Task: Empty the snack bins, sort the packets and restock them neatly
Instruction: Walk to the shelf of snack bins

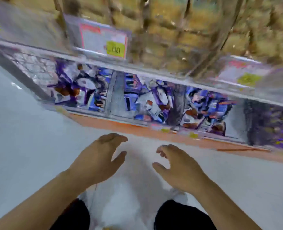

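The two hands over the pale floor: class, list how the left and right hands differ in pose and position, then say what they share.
The left hand reaches nearer the snack bins; the right hand sits further back. The left hand's fingers lie nearly flat and together; the right hand's fingers curl more. Shared: both are empty, loosely curved, thumbs inward, short of the orange shelf edge.
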Demonstrator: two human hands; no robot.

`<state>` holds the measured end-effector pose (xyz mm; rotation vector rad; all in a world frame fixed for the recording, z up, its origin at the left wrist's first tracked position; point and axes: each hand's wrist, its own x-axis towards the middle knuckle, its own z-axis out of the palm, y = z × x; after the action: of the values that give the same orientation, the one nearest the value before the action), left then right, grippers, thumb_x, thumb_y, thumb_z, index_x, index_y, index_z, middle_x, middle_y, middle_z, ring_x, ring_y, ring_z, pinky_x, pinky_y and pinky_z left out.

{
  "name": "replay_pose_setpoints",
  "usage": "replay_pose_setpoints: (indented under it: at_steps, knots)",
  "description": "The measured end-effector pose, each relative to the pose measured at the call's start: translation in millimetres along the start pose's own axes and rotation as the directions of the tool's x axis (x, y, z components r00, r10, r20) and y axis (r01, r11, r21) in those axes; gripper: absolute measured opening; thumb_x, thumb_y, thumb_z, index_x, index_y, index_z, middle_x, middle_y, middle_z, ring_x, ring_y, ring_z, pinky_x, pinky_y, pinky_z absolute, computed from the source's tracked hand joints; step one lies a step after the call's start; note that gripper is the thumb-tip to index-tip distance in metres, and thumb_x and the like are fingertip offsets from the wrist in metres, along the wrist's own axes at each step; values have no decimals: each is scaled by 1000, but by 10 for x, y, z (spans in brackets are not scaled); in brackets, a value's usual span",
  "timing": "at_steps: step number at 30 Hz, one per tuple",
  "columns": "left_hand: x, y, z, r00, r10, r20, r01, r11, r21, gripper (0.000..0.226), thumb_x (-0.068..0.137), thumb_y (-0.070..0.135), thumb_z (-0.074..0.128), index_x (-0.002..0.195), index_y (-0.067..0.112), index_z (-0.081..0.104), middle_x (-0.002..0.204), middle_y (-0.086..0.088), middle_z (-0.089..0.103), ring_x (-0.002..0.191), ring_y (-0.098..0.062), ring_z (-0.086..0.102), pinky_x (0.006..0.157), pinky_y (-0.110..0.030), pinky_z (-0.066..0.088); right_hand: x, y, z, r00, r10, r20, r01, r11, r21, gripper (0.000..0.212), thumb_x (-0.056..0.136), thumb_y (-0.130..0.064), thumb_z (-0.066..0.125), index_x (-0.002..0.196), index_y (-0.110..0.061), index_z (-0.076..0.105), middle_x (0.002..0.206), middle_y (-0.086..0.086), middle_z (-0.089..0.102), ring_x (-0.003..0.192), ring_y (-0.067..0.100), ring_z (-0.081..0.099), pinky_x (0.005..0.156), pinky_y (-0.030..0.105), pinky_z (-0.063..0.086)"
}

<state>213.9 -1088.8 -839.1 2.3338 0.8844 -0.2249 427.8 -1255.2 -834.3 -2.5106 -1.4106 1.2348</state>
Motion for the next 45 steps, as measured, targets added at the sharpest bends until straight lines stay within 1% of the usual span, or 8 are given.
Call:
replay_pose_setpoints:
  at_steps: [6, 16, 20, 30, 35, 37, 42, 45]
  knots:
    - [359, -547, 839, 996, 85, -34, -81, 992, 98, 60, 92, 70, 40, 145, 43, 48, 145, 18, 54, 127, -11, 58, 101, -30, 52, 620, 373, 626, 993, -73, -97, 63, 993, -101, 52, 91, -67, 55, 136, -42, 49, 132, -25, 50, 126, 3, 50, 100, 30, 45]
    - [292, -315, 728, 963, 232, -135, -202, 958, 205, 71, 80, 77, 28, 142, 46, 44, 140, 21, 51, 128, -9, 54, 107, -39, 48, 252, 387, 599, 948, -91, -304, 38, 984, -176, 55, 88, -70, 57, 133, -38, 53, 134, -18, 55, 124, 9, 54, 105, 37, 48]
    - [57, -67, 858, 950, 211, -231, -181, 973, 143, 68, 80, 72, 34, 138, 41, 52, 139, 12, 58, 127, -16, 58, 107, -38, 48, -40, 402, 729, 905, -47, -424, 41, 999, -22, 69, 70, -78, 48, 122, -35, 60, 125, -11, 62, 115, 13, 60, 100, 40, 52]
    - [-325, -145, 1473, 977, 59, -207, -56, 998, 18, 71, 91, 58, 60, 152, 28, 42, 151, 3, 48, 134, -20, 52, 109, -32, 44, -193, 493, 1316, 920, 47, -388, 84, 946, 313, 60, 93, -51, 70, 144, -26, 47, 143, -5, 51, 119, 18, 57, 91, 33, 48]
    - [94, -198, 1440, 974, -138, -177, 35, 874, -484, 83, 90, 29, 79, 155, 13, 30, 139, -6, 53, 117, -18, 58, 82, -27, 50, 312, 506, 1242, 941, 269, -206, 81, 412, 908, 68, 91, -27, 81, 146, -14, 43, 128, 7, 64, 112, 25, 67, 86, 40, 59]
    - [358, -236, 1407, 964, -220, -150, 78, 771, -632, 86, 89, 22, 81, 155, 12, 27, 141, -8, 52, 111, -20, 59, 75, -26, 51, 551, 555, 1205, 932, 315, -178, 98, 253, 962, 65, 90, -19, 82, 142, -13, 43, 122, 9, 66, 107, 25, 68, 86, 41, 60]
    - [979, -362, 1521, 954, -298, -40, 97, 431, -897, 101, 83, 19, 86, 159, 20, 20, 148, 0, 49, 124, -21, 57, 105, -46, 52, 1183, 633, 1228, 909, 369, -195, 221, -29, 975, 72, 89, 1, 77, 141, -26, 35, 129, 7, 63, 104, 21, 67, 98, 43, 53]
    - [1239, -388, 1599, 949, -316, -15, 57, 217, -974, 67, 82, 4, 84, 131, 25, 43, 138, 1, 53, 116, -17, 61, 100, -44, 53, 1494, 714, 1260, 912, 359, -196, 304, -275, 912, 74, 87, 12, 72, 141, -26, 38, 130, 7, 63, 110, 25, 69, 108, 51, 50]
